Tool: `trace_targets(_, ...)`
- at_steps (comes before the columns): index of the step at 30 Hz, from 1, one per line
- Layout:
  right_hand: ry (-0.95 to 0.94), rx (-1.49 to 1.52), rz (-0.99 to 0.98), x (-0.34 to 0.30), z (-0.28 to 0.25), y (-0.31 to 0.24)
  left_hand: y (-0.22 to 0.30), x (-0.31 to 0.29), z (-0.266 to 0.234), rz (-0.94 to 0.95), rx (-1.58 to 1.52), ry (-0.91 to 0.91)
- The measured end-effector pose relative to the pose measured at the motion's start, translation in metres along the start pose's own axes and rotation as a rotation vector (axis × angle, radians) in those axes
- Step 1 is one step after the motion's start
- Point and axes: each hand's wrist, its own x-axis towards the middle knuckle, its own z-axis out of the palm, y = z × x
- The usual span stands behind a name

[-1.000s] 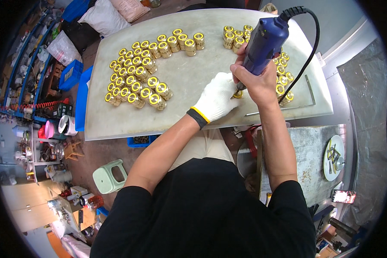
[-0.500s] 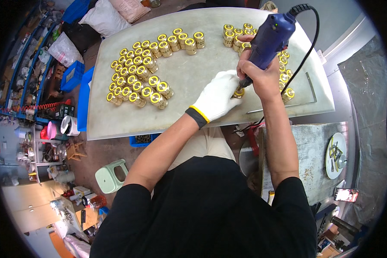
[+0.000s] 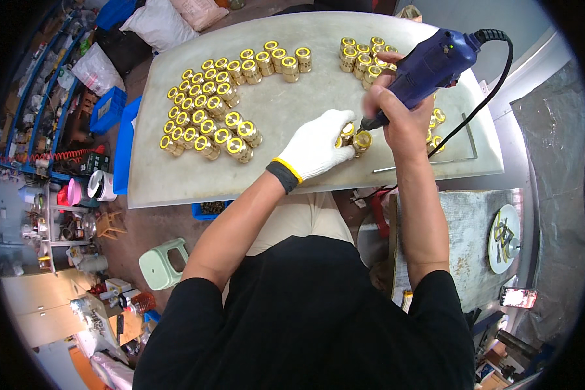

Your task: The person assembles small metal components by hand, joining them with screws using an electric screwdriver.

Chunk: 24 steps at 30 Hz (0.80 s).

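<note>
My right hand [image 3: 404, 123] is bare and wraps round a blue handheld power tool [image 3: 432, 68], perhaps an engraver or small grinder. Its black cord arches off to the right, and its dark nose points down and left. Just under the tip a brass cylindrical fitting [image 3: 363, 140] with a shiny yellow ring top stands on the table [image 3: 292, 107]. My left hand [image 3: 318, 144], in a white knitted glove, curls its fingers round another brass fitting [image 3: 346, 133] beside it. Glove fingers hide part of that one.
Dozens of similar brass fittings [image 3: 208, 110] stand in clusters at the table's left. More fittings [image 3: 364, 58] stand far right, some behind my right hand. A thin metal square [image 3: 429, 166] lies near the right edge. A side bench [image 3: 465, 234] carries a white plate [image 3: 504, 239].
The tool and my right hand have lifted slightly and shifted right. My left hand has drawn a little left, and two brass fittings now show between my hands.
</note>
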Motion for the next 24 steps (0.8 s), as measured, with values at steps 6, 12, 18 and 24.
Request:
trace_targets(6, 0.03, 0.062, 0.011, -0.001, 0.006, 0.008, 0.007, -0.009, 0.008, -0.025, -0.036, 0.102)
trace_targets(12, -0.098, 0.073, 0.022, -0.001, 0.005, 0.015, 0.012, -0.008, 0.003, -0.077, -0.003, 0.033)
trace_targets(18, -0.171, 0.119, 0.035, 0.003, 0.004, 0.016, 0.005, -0.003, -0.006, -0.052, -0.099, -0.064)
trace_targets(24, -0.201, 0.126, 0.061, 0.004, 0.005, 0.017, -0.011, -0.001, 0.002, 0.042, -0.076, -0.018)
